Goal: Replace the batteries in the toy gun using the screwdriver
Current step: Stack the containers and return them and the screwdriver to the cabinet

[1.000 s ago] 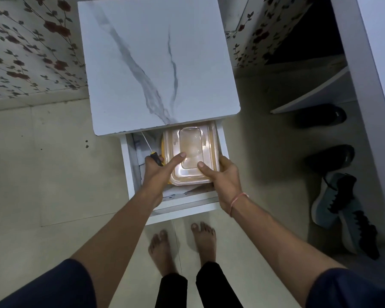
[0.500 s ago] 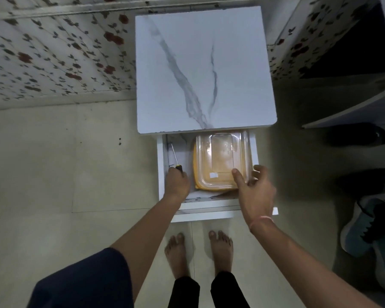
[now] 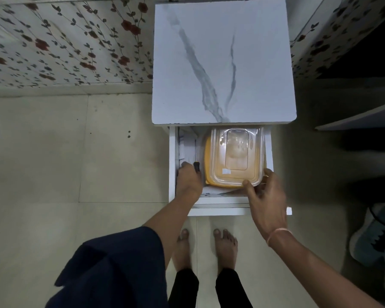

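A screwdriver (image 3: 196, 160) with a thin metal shaft and a black handle lies at the left inside the open white drawer (image 3: 218, 210). My left hand (image 3: 188, 181) grips its handle, the shaft pointing away from me. A yellow box with a clear lid (image 3: 235, 156) fills the drawer's right side. My right hand (image 3: 265, 194) holds the box's near right corner, thumb on the lid's edge. No toy gun or batteries are visible.
The drawer belongs to a small cabinet with a white marble-pattern top (image 3: 222, 61). My bare feet (image 3: 207, 247) stand on the tiled floor just below the drawer front. Shoes (image 3: 376, 236) lie at the right. A flowered wall (image 3: 65, 41) runs behind at the left.
My left hand drew back off the box lid to the drawer's left side with the screwdriver. My right hand shifted to the box's near right corner. The camera view moved left.
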